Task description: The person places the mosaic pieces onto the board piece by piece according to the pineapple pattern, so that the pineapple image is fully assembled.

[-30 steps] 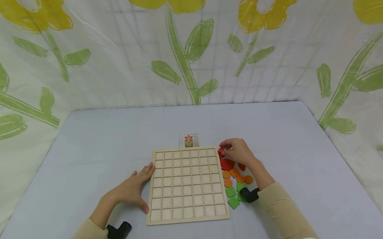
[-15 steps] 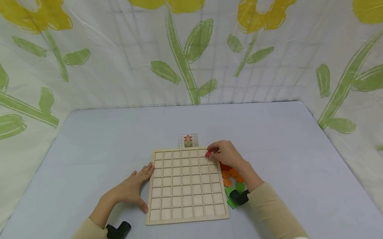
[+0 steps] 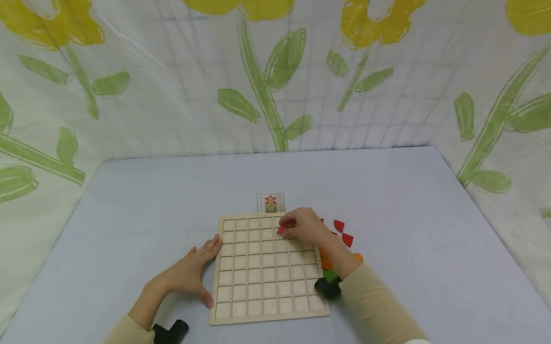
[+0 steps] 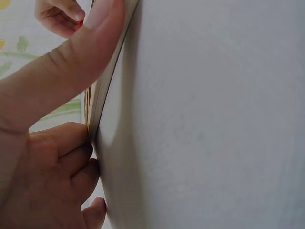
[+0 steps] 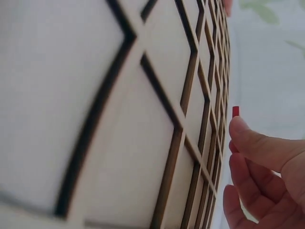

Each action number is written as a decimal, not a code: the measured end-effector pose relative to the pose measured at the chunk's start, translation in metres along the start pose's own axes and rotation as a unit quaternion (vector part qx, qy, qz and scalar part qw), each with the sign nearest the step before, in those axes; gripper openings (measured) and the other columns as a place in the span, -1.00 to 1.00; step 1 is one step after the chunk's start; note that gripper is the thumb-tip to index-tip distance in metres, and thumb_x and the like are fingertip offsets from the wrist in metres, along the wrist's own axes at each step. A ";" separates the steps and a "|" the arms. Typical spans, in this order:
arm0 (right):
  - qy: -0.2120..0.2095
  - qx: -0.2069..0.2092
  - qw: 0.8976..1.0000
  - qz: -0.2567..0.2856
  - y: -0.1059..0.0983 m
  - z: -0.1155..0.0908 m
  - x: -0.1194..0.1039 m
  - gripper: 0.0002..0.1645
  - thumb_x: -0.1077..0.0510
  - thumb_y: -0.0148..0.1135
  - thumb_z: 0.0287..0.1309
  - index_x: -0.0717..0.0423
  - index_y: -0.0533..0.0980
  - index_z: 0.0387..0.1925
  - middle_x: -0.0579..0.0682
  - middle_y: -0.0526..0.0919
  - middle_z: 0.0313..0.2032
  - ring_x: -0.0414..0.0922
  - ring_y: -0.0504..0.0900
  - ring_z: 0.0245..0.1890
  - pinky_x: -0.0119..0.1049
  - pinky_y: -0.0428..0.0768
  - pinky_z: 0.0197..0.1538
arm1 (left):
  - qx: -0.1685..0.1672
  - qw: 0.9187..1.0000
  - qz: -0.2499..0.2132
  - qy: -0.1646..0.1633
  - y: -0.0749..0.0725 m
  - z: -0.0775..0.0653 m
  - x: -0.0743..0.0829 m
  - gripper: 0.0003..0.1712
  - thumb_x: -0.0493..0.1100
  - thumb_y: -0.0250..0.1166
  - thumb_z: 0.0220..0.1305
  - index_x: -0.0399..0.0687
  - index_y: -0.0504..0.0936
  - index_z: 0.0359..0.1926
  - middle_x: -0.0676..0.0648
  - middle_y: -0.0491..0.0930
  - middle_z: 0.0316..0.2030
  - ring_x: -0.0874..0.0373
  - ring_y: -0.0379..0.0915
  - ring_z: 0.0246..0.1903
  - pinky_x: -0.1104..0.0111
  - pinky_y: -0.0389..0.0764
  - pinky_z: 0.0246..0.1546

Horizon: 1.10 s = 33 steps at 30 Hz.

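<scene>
A wooden grid board with square recessed cells lies on the table, its cells bare where they show. My left hand touches the board's left edge with thumb and fingers spread apart. Over the back rows of the grid, my right hand pinches a small red tile between thumb and fingertips. Seen from the right wrist, that red tile sticks up edge-on above the thumb, close over the board's surface. Most of its shape is hidden by the fingers.
Red quarter-round tiles lie right of the board, with orange tiles and green tiles partly under the right forearm. A small pattern card touches the board's back edge. Behind the table hangs a flowered curtain.
My right hand has carried the red tile leftward from the pile beside the board to over its back rows. The left hand stays at the left edge.
</scene>
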State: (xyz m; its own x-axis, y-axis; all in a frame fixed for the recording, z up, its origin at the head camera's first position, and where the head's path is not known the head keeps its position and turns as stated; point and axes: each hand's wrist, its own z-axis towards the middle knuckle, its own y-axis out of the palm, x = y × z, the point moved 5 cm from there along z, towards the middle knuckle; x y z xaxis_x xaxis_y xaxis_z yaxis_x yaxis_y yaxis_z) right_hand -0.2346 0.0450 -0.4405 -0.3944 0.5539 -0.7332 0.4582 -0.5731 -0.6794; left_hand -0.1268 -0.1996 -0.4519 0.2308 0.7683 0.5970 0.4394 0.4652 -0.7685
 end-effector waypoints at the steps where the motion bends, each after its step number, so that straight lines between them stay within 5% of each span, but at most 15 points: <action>1: -0.005 -0.003 1.000 -0.006 0.002 0.001 -0.002 -0.70 0.28 0.40 0.08 0.31 0.65 -0.11 0.07 0.72 -0.23 -0.08 0.66 -0.22 -0.31 0.63 -0.15 | 0.000 1.000 0.000 0.000 0.000 0.000 0.000 0.55 -0.04 0.71 -0.53 -0.51 -0.03 0.43 -0.41 -0.12 0.45 -0.35 -0.16 0.41 -0.23 -0.17 0.35; 8: -0.031 -0.025 0.999 -0.031 0.017 0.009 -0.013 -0.73 0.30 0.40 0.07 0.26 0.66 -0.14 0.04 0.72 -0.24 -0.11 0.66 -0.24 -0.38 0.61 -0.16 | -0.002 1.000 -0.006 -0.001 -0.001 -0.001 0.001 0.55 -0.04 0.71 -0.52 -0.50 -0.04 0.43 -0.41 -0.14 0.45 -0.36 -0.17 0.41 -0.23 -0.18 0.35; 23: 0.013 -0.030 0.998 -0.051 0.027 0.018 -0.020 -0.71 0.26 0.43 0.05 0.19 0.67 -0.13 -0.04 0.71 -0.28 -0.13 0.64 -0.24 -0.35 0.60 -0.16 | -0.002 1.000 -0.005 -0.002 0.000 0.000 0.000 0.55 -0.05 0.71 -0.51 -0.50 -0.04 0.43 -0.41 -0.13 0.45 -0.36 -0.17 0.41 -0.25 -0.17 0.35; 33: 0.003 -0.034 0.998 -0.059 0.027 0.018 -0.023 -0.76 0.31 0.29 0.18 0.23 0.68 -0.11 0.06 0.73 -0.17 -0.03 0.66 -0.11 -0.28 0.63 -0.09 | -0.001 1.000 -0.008 -0.004 -0.001 -0.001 0.001 0.54 -0.06 0.71 -0.52 -0.49 -0.04 0.43 -0.41 -0.13 0.45 -0.36 -0.18 0.42 -0.25 -0.17 0.35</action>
State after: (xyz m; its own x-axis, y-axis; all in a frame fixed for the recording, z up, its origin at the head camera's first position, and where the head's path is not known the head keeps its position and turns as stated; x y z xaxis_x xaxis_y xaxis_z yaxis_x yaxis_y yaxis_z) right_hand -0.2276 0.0062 -0.4423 -0.4437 0.6194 -0.6477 0.4623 -0.4609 -0.7575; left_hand -0.1259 -0.1997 -0.4497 0.2165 0.7638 0.6081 0.4457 0.4768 -0.7576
